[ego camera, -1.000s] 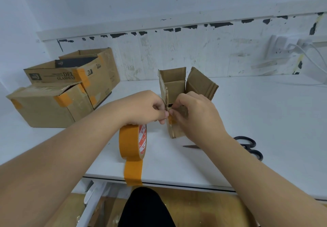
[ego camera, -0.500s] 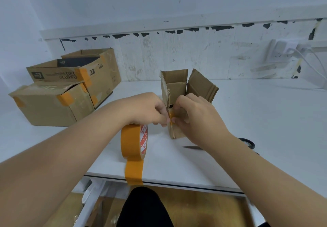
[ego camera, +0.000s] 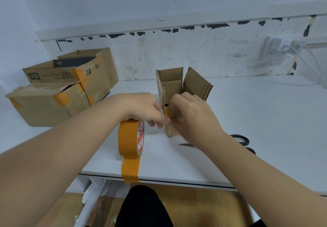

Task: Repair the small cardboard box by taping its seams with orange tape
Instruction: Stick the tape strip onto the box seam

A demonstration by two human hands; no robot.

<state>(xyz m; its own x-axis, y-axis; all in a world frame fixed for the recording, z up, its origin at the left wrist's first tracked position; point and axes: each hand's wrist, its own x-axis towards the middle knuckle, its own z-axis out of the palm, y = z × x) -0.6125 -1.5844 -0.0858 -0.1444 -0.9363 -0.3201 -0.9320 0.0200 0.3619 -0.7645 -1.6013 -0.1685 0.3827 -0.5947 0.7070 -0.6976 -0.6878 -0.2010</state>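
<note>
A small cardboard box (ego camera: 172, 85) stands upright mid-table with its top flaps open and a torn front-left corner seam. A short piece of orange tape (ego camera: 168, 113) lies across that seam. My left hand (ego camera: 143, 108) pinches the tape from the left side of the corner. My right hand (ego camera: 192, 115) pinches it from the right and covers the box's lower front. The orange tape roll (ego camera: 130, 138) stands on edge just left of the box, below my left hand, its loose end hanging over the table's front edge.
Black scissors (ego camera: 240, 140) lie on the white table (ego camera: 265, 120) to the right, partly hidden by my right forearm. Two larger cardboard boxes (ego camera: 62, 92) patched with orange tape sit at the far left. A white cable (ego camera: 309, 62) runs along the back right wall.
Both hands stay at the box's front-left seam and have shifted only slightly; the orange tape piece shows more between my fingertips. The roll and scissors have not moved.
</note>
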